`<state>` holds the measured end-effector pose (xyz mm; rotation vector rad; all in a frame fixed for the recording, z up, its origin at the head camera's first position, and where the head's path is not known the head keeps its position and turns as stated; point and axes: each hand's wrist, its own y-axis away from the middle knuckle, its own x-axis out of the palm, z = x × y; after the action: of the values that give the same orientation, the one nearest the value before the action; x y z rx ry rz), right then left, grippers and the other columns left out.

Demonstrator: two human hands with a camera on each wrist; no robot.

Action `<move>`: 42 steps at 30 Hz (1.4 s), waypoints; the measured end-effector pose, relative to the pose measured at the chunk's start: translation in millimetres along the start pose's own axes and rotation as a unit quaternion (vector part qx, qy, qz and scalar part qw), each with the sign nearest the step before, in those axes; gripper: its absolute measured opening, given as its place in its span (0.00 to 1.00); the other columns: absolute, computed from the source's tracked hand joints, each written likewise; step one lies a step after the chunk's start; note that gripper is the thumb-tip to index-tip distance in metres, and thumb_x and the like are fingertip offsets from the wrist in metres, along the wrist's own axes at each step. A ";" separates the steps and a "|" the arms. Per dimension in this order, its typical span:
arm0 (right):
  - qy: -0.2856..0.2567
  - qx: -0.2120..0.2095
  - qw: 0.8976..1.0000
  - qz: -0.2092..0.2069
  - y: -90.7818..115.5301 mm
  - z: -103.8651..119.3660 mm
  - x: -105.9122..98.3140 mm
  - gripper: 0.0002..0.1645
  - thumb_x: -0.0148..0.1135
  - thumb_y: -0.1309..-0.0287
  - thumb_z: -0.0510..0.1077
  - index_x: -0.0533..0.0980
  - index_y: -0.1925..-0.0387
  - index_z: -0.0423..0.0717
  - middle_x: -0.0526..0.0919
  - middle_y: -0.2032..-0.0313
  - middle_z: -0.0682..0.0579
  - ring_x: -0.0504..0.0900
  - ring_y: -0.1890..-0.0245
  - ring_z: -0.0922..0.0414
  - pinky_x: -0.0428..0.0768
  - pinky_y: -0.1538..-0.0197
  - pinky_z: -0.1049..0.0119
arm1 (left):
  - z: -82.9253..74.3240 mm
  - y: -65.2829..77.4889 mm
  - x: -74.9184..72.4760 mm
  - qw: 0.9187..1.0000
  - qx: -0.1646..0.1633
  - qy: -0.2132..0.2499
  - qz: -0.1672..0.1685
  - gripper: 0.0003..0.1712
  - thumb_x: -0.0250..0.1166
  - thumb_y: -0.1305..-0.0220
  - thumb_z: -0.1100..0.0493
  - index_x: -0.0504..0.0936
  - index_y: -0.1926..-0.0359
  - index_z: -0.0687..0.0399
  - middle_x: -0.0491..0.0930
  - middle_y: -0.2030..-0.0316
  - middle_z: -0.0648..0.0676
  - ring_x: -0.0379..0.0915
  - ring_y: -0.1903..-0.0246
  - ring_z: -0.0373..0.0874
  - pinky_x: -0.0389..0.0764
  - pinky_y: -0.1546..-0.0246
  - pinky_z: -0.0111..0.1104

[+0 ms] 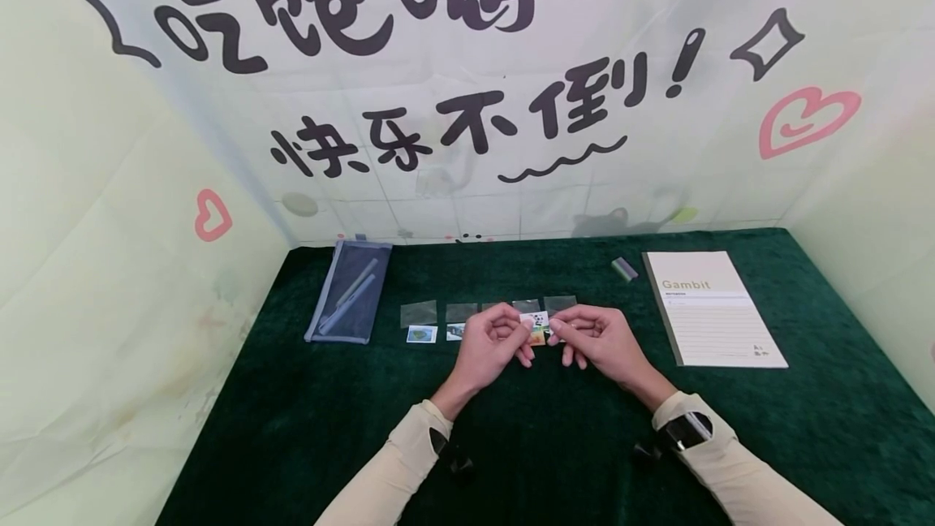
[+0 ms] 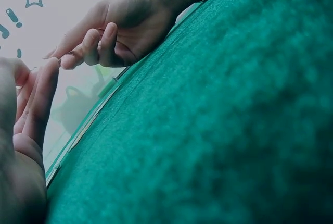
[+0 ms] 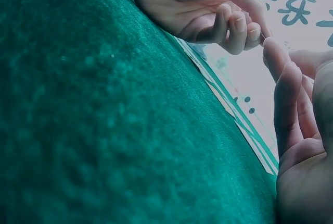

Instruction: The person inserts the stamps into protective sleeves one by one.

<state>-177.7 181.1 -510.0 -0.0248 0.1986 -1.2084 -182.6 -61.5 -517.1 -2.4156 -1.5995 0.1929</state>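
Dark green tabletop cloth (image 1: pixel 548 461) spreads beneath a small picture card (image 1: pixel 536 319), raised between the left hand (image 1: pixel 497 339) and right hand (image 1: pixel 599 339), which pinch its opposite ends; its long axis runs left-right, picture side showing from above. Clear bags (image 1: pixel 418 315) lie beyond; the blue pouch (image 1: pixel 354 254) holds pens (image 1: pixel 349 303).

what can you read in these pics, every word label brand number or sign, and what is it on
"吃饱": upper line on the backdrop; the line's other characters are cropped by the picture's top edge, so not certain
"快乐不倒!": lower line on the backdrop
"Gambit": cover of the notebook
Too small to read: the print just under "Gambit" and the marks in the cover's lower right corner
Too small to tell: any print on the held card
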 end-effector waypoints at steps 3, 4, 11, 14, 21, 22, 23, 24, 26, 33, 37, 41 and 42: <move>0.000 -0.001 1.000 0.005 -0.7 -0.3 -0.4 0.13 0.64 0.21 0.45 0.84 0.47 0.41 0.93 0.63 0.48 0.87 0.77 0.54 0.82 0.78 0.64 | -0.1 0.0 -0.4 1.000 -0.002 0.004 0.004 0.10 0.65 0.21 0.62 0.80 0.54 0.68 0.82 0.67 0.79 0.85 0.77 0.39 0.91 0.73 0.43; 0.000 -0.001 1.000 0.007 -1.0 -0.6 -0.5 0.13 0.64 0.22 0.45 0.84 0.47 0.41 0.93 0.63 0.48 0.88 0.77 0.54 0.82 0.79 0.64 | -0.1 0.2 -0.7 1.000 -0.003 0.005 0.006 0.10 0.64 0.21 0.62 0.80 0.54 0.69 0.82 0.67 0.79 0.85 0.77 0.39 0.91 0.73 0.44; 0.004 -0.009 1.000 0.010 -2.1 -1.8 -0.7 0.12 0.64 0.21 0.44 0.84 0.48 0.40 0.93 0.65 0.49 0.87 0.78 0.54 0.80 0.80 0.65 | 0.6 0.8 -1.3 1.000 -0.008 -0.001 0.015 0.10 0.65 0.20 0.60 0.81 0.53 0.66 0.82 0.67 0.78 0.86 0.77 0.40 0.91 0.73 0.46; 0.005 -0.014 1.000 0.004 -1.2 -1.0 -0.5 0.11 0.64 0.21 0.44 0.84 0.48 0.40 0.93 0.65 0.49 0.86 0.79 0.54 0.79 0.81 0.64 | 0.8 0.7 -1.0 1.000 -0.010 -0.004 0.015 0.11 0.64 0.19 0.58 0.82 0.51 0.65 0.82 0.66 0.77 0.85 0.77 0.40 0.91 0.73 0.47; 0.003 -0.012 1.000 -0.003 -0.4 0.8 -0.6 0.13 0.63 0.21 0.43 0.83 0.47 0.36 0.92 0.66 0.45 0.85 0.80 0.54 0.78 0.81 0.65 | 0.8 1.3 -1.0 1.000 -0.013 -0.013 0.019 0.12 0.64 0.18 0.55 0.82 0.52 0.62 0.83 0.66 0.75 0.85 0.78 0.41 0.90 0.75 0.48; 0.001 -0.010 1.000 -0.003 -0.3 1.2 -0.5 0.13 0.63 0.21 0.43 0.83 0.47 0.36 0.92 0.66 0.45 0.85 0.80 0.54 0.78 0.81 0.65 | 0.5 1.5 -0.9 1.000 -0.014 -0.015 0.020 0.12 0.64 0.18 0.55 0.82 0.53 0.61 0.84 0.66 0.75 0.85 0.78 0.41 0.90 0.75 0.48; 0.000 -0.009 1.000 -0.004 -0.1 1.5 -0.4 0.13 0.63 0.21 0.43 0.83 0.47 0.36 0.92 0.66 0.44 0.85 0.80 0.54 0.78 0.81 0.65 | 0.4 1.8 -0.9 1.000 -0.016 -0.017 0.021 0.12 0.64 0.19 0.55 0.82 0.53 0.61 0.84 0.66 0.74 0.85 0.79 0.41 0.91 0.75 0.48; -0.001 -0.008 1.000 -0.005 -0.1 1.8 -0.3 0.13 0.63 0.21 0.43 0.82 0.47 0.36 0.92 0.65 0.44 0.85 0.80 0.54 0.78 0.81 0.65 | 0.3 1.9 -0.8 0.999 -0.017 -0.018 0.023 0.12 0.64 0.19 0.54 0.82 0.54 0.60 0.84 0.67 0.74 0.86 0.79 0.41 0.91 0.74 0.48; -0.005 -0.008 1.000 -0.005 0.1 2.2 -0.1 0.13 0.63 0.21 0.42 0.82 0.47 0.35 0.92 0.65 0.44 0.85 0.80 0.54 0.78 0.81 0.65 | 0.2 2.1 -0.4 0.999 -0.017 -0.020 0.024 0.12 0.64 0.19 0.54 0.82 0.55 0.60 0.85 0.67 0.73 0.86 0.79 0.41 0.90 0.75 0.48; -0.015 -0.008 1.000 -0.004 0.3 1.6 0.6 0.13 0.63 0.21 0.41 0.82 0.47 0.34 0.93 0.66 0.46 0.86 0.80 0.55 0.78 0.82 0.66 | 2.6 2.1 0.0 0.999 -0.007 -0.023 0.033 0.12 0.63 0.18 0.55 0.83 0.55 0.61 0.84 0.67 0.73 0.86 0.78 0.40 0.90 0.76 0.48; -0.013 -0.006 1.000 -0.001 0.2 0.8 1.2 0.13 0.63 0.21 0.42 0.82 0.46 0.35 0.93 0.66 0.48 0.86 0.80 0.55 0.79 0.82 0.65 | 4.0 2.1 0.0 0.999 -0.008 -0.020 0.044 0.12 0.62 0.17 0.55 0.83 0.54 0.60 0.85 0.67 0.71 0.87 0.78 0.40 0.91 0.75 0.48; -0.011 -0.009 1.000 0.000 0.2 0.5 0.6 0.13 0.63 0.21 0.42 0.82 0.46 0.35 0.93 0.66 0.47 0.86 0.80 0.55 0.79 0.82 0.65 | 3.8 1.8 0.4 0.999 -0.014 -0.019 0.049 0.12 0.62 0.17 0.55 0.84 0.53 0.60 0.85 0.67 0.70 0.87 0.77 0.41 0.91 0.74 0.48; -0.010 -0.009 1.000 -0.001 0.2 0.5 0.3 0.13 0.63 0.21 0.42 0.82 0.47 0.35 0.93 0.66 0.47 0.86 0.80 0.55 0.79 0.82 0.65 | 3.7 1.7 0.4 0.999 -0.017 -0.019 0.048 0.12 0.62 0.17 0.54 0.84 0.52 0.60 0.85 0.67 0.70 0.87 0.77 0.41 0.91 0.73 0.48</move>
<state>-177.3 180.8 -509.7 -0.0538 0.1921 -1.2083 -181.8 -61.3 -521.1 -2.5317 -1.5144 0.2325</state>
